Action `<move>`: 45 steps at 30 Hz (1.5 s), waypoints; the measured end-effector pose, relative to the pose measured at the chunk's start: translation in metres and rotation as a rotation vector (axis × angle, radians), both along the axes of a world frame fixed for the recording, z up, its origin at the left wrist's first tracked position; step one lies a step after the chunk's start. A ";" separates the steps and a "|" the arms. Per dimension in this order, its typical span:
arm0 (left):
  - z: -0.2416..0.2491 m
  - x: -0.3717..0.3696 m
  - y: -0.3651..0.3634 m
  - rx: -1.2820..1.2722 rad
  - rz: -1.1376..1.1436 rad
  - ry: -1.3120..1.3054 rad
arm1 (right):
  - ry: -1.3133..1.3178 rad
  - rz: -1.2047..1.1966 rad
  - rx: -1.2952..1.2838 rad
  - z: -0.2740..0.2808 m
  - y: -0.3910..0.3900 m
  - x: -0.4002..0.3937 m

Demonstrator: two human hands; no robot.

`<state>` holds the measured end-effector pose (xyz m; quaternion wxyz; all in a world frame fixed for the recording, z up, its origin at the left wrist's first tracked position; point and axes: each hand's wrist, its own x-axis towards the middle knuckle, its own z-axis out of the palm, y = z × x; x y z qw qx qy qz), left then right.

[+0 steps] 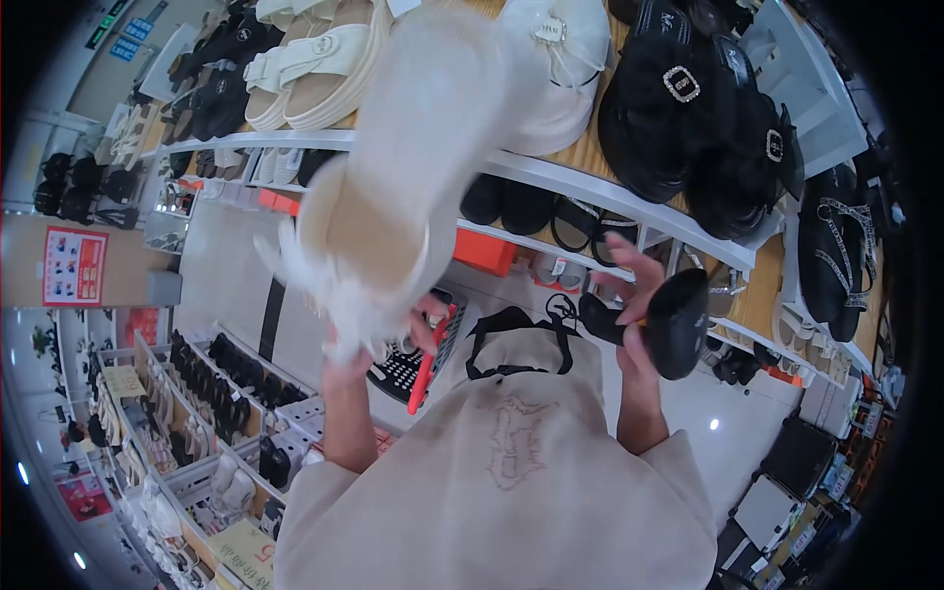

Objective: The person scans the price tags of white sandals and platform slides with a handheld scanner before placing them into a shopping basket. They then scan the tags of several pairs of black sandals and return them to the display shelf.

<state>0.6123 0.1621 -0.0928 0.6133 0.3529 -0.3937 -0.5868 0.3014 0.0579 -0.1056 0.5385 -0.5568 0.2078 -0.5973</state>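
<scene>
Gripping a cream fluffy slipper (393,187) by its furry end, the left hand (356,346) lifts it up in front of the shelf (590,187), its sole turned toward the camera and blurred. The right hand (634,300) is closed around a black slipper (677,323), held lower and well apart from the cream one. Between the two hands, near the chest, sits a handheld device with a red edge and keypad (423,359). Black fuzzy slippers with buckles (688,108) and cream sandals (310,64) lie on the shelf above.
</scene>
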 end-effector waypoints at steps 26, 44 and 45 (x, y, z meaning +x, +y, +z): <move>0.062 -0.006 -0.132 0.239 0.257 -0.638 | 0.084 0.150 0.090 -0.020 0.011 0.008; 0.071 -0.085 -0.141 -0.435 0.644 -1.566 | 0.222 0.233 0.035 -0.016 0.019 -0.003; 0.072 -0.088 -0.143 -0.439 0.641 -1.565 | 0.222 0.229 0.035 -0.019 0.021 -0.004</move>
